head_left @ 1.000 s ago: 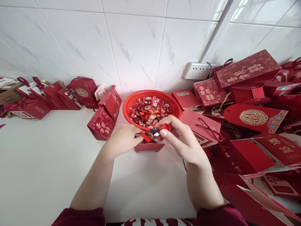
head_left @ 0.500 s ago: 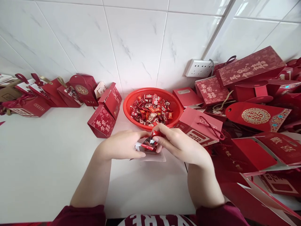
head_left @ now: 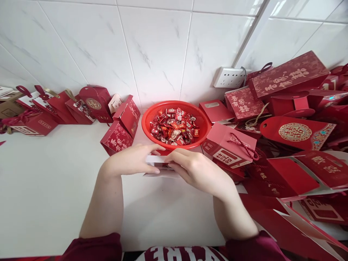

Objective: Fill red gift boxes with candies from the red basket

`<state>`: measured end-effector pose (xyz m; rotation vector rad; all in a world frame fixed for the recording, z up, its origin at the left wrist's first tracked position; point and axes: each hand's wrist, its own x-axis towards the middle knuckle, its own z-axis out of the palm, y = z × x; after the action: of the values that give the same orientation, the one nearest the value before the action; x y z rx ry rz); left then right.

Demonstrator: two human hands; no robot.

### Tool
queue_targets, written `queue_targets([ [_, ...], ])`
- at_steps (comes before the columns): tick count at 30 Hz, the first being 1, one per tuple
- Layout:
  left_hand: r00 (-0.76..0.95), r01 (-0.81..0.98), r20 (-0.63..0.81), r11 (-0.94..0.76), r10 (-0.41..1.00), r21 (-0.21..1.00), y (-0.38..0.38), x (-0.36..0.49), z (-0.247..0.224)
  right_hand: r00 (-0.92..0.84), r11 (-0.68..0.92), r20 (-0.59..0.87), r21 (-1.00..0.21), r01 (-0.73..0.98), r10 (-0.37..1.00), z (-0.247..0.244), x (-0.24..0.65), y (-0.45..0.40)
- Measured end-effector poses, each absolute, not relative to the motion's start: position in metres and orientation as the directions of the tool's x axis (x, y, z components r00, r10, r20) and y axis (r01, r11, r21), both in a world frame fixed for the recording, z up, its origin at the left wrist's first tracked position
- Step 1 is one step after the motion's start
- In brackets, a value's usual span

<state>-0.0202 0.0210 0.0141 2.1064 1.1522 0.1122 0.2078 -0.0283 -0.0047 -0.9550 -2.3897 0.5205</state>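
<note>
A small gift box [head_left: 165,174], its white inner flaps showing, stands on the white table in front of a red basket [head_left: 147,127] of wrapped candies [head_left: 176,127]. My left hand [head_left: 133,159] grips the left side of this box, thumb in front and fingers behind. Over the box's right part, my right hand [head_left: 193,167] has its fingers bent down at the opening, by a white flap. What lies under those fingertips is mostly hidden, and no candy shows in them.
Upright red gift boxes [head_left: 96,103] line the wall at the left, with an open patterned box [head_left: 116,137] nearer. Many red boxes [head_left: 288,76] are piled at the right. A power strip [head_left: 230,77] is on the tiled wall.
The dark red candy that was in my right fingers no longer shows. My right hand has moved left and over the box opening. My left hand and the box have shifted slightly left.
</note>
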Motion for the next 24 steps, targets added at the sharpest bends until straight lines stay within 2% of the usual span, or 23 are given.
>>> queue_targets([
  [5,0.568,0.740,-0.276,-0.335,0.775,0.583,0.025,-0.028,0.011,-0.526,0.630,0.356,-0.531,0.566,0.772,0.003,0.222,-0.028],
  [10,0.593,0.736,-0.317,-0.338,0.740,0.587,0.018,-0.030,0.023,-0.270,0.476,0.408,-0.580,0.661,0.872,0.003,0.227,-0.020],
  [13,0.594,0.738,-0.353,-0.315,0.723,0.597,0.015,-0.038,0.027,-0.196,0.408,0.387,-0.601,0.687,0.901,0.000,0.227,-0.016],
  [17,0.561,0.741,-0.319,-0.291,0.764,0.605,0.017,-0.046,0.026,-0.103,0.302,0.332,-0.635,0.711,0.938,-0.009,0.225,-0.005],
  [20,0.568,0.722,-0.296,-0.292,0.768,0.627,0.020,-0.040,0.021,-0.101,0.196,0.187,-0.605,0.772,0.977,-0.018,0.217,0.020],
  [21,0.577,0.709,-0.284,-0.298,0.766,0.639,0.021,-0.037,0.020,-0.141,0.173,0.100,-0.545,0.820,0.985,-0.022,0.212,0.032],
  [23,0.591,0.678,-0.241,-0.312,0.770,0.665,0.021,-0.029,0.017,-0.212,0.160,-0.128,-0.330,0.931,0.969,-0.030,0.199,0.060],
  [24,0.596,0.661,-0.217,-0.320,0.773,0.679,0.022,-0.026,0.016,-0.229,0.168,-0.205,-0.274,0.947,0.952,-0.034,0.192,0.073],
])
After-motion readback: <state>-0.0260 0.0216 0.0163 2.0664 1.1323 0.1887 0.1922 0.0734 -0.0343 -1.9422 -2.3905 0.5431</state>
